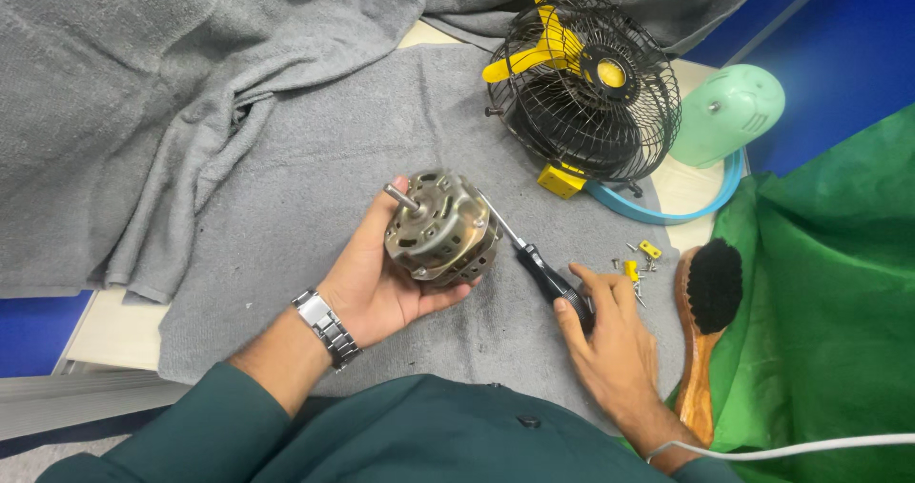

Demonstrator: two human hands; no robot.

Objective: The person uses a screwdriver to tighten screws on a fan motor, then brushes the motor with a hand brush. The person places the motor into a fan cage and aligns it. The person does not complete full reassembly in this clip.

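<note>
Motor (441,228) in left hand (381,278), screwdriver (534,259) in right hand (605,335).

Grey towel (286,188) spread on table w/ another grey cloth (143,83) bunched behind; black wire fan cage (583,88) w/ yellow blades; mint-green housing (729,116); wooden brush (707,326); small screws (637,264); green cloth (829,292).

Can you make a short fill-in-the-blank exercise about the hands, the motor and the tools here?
1. The left hand cradles a round metal ____ with a shaft.
2. The right hand grips a black-handled ____ whose tip meets the motor.
3. The wooden brush with black bristles lies on ____ cloth.
4. The black wire fan cage encloses ____ blades.

Missing words: motor; screwdriver; green; yellow
</note>
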